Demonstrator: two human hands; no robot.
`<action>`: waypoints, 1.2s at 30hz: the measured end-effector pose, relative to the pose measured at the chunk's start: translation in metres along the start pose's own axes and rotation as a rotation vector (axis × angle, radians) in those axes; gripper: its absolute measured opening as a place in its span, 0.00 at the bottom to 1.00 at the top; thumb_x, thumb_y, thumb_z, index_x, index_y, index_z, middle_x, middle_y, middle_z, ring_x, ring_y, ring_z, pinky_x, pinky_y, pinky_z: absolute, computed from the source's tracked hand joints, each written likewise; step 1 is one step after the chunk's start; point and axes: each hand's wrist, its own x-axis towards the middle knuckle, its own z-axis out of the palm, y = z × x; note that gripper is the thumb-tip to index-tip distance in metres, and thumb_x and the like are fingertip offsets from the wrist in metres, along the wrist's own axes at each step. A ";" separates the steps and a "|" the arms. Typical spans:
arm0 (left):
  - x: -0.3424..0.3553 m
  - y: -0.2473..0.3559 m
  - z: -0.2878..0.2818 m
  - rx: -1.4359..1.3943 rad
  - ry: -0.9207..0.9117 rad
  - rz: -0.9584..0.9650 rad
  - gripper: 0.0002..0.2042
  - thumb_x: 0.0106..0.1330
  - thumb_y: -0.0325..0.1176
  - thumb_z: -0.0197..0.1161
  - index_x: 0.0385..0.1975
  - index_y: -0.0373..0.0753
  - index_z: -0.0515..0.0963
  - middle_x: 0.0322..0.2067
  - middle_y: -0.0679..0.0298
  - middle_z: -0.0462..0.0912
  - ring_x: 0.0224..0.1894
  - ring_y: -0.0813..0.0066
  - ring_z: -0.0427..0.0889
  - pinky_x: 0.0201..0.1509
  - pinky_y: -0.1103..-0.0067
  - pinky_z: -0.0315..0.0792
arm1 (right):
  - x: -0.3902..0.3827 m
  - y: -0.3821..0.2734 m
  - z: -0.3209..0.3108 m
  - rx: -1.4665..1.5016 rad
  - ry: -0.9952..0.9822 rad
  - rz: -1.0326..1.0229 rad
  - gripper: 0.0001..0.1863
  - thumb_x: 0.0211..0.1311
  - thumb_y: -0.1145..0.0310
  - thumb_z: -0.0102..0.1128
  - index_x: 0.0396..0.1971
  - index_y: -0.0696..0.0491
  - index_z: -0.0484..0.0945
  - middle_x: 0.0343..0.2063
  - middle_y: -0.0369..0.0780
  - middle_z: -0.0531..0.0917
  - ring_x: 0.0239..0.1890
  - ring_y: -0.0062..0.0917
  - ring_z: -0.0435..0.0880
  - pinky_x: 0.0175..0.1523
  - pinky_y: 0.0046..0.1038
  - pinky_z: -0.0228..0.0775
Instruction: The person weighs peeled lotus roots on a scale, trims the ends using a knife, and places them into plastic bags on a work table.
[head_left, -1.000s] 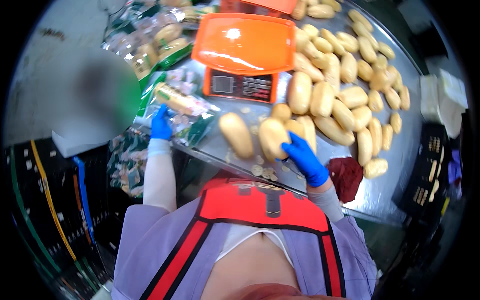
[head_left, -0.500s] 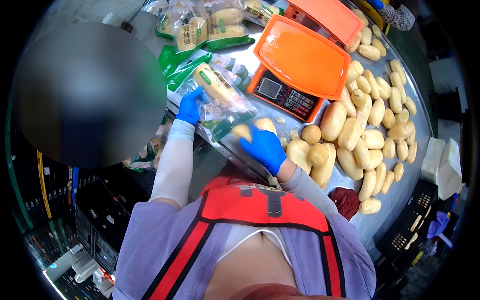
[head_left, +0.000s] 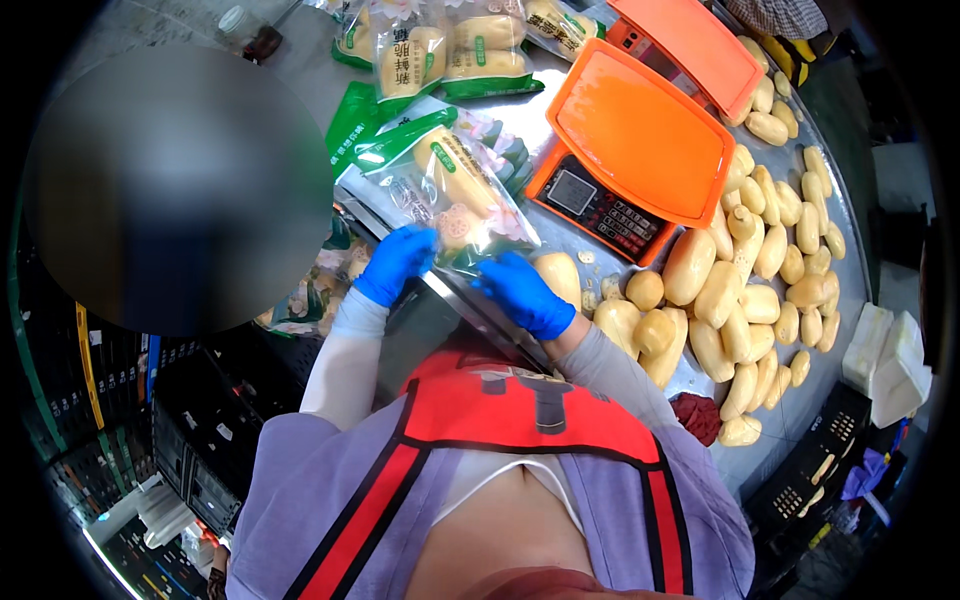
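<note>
A clear green-trimmed bag [head_left: 465,175] lies at the steel table's near edge with pale lotus root pieces inside. My left hand [head_left: 398,260], in a blue glove, has its fingers closed at the bag's lower left edge. My right hand [head_left: 515,290], also gloved, is curled at the lower right edge, its fingertips partly hidden by the plastic. Just right of it lie loose lotus roots [head_left: 555,280] and small cut slices. Behind, an orange scale [head_left: 635,130] stands on the table.
Filled bags [head_left: 410,60] lie at the back, a second orange scale [head_left: 695,45] behind the first. Many roots [head_left: 770,255] cover the right side, near a maroon cloth [head_left: 697,415], white foam box [head_left: 895,380] and black crates [head_left: 800,465]. Another person's sleeve [head_left: 775,15] shows at the back.
The small piece in my right hand has gone into the bag. My left hand has slid down the bag to its lower edge, closer to my right.
</note>
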 end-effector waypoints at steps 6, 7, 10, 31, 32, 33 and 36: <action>-0.009 -0.019 -0.011 -0.088 0.021 -0.116 0.09 0.61 0.39 0.59 0.33 0.40 0.75 0.24 0.69 0.73 0.25 0.80 0.75 0.31 0.82 0.75 | 0.029 -0.002 0.027 0.167 -0.071 -0.035 0.11 0.62 0.68 0.51 0.39 0.57 0.76 0.33 0.38 0.78 0.33 0.18 0.74 0.38 0.20 0.67; -0.013 -0.014 -0.005 -0.072 0.042 -0.104 0.09 0.62 0.38 0.59 0.33 0.39 0.75 0.24 0.69 0.73 0.24 0.80 0.75 0.30 0.83 0.74 | 0.031 -0.008 0.038 0.654 -0.017 -0.006 0.09 0.60 0.72 0.51 0.38 0.58 0.77 0.34 0.40 0.78 0.35 0.21 0.76 0.40 0.21 0.68; -0.011 -0.014 -0.008 -0.066 0.022 -0.098 0.08 0.62 0.37 0.58 0.32 0.39 0.75 0.24 0.68 0.73 0.24 0.80 0.75 0.29 0.83 0.73 | 0.055 0.017 0.032 0.463 -0.078 -0.038 0.09 0.61 0.73 0.51 0.39 0.58 0.77 0.35 0.40 0.78 0.36 0.21 0.76 0.40 0.21 0.68; 0.011 0.031 0.020 0.006 0.043 0.241 0.08 0.61 0.35 0.54 0.34 0.39 0.75 0.29 0.68 0.77 0.31 0.80 0.77 0.31 0.84 0.71 | -0.088 -0.025 -0.034 0.241 0.249 -0.055 0.15 0.63 0.69 0.51 0.47 0.58 0.75 0.34 0.35 0.80 0.35 0.16 0.77 0.43 0.19 0.69; 0.016 0.048 0.025 0.156 0.020 0.361 0.08 0.62 0.33 0.53 0.35 0.38 0.75 0.31 0.66 0.78 0.34 0.78 0.77 0.37 0.82 0.71 | -0.097 -0.026 -0.041 0.247 0.267 -0.065 0.15 0.63 0.69 0.51 0.47 0.58 0.75 0.34 0.35 0.80 0.35 0.16 0.77 0.43 0.19 0.69; 0.020 0.065 0.030 0.300 0.013 0.487 0.07 0.63 0.32 0.52 0.35 0.37 0.75 0.34 0.64 0.78 0.38 0.76 0.77 0.43 0.79 0.71 | -0.105 -0.028 -0.048 0.250 0.318 -0.085 0.15 0.63 0.69 0.50 0.48 0.58 0.75 0.33 0.35 0.80 0.34 0.16 0.77 0.42 0.18 0.68; 0.008 0.119 0.086 -0.082 -0.232 0.626 0.07 0.64 0.29 0.50 0.36 0.35 0.74 0.40 0.61 0.77 0.45 0.72 0.75 0.55 0.75 0.66 | -0.124 -0.027 -0.066 0.297 0.404 -0.155 0.16 0.64 0.67 0.50 0.48 0.58 0.75 0.33 0.34 0.80 0.34 0.15 0.76 0.41 0.16 0.67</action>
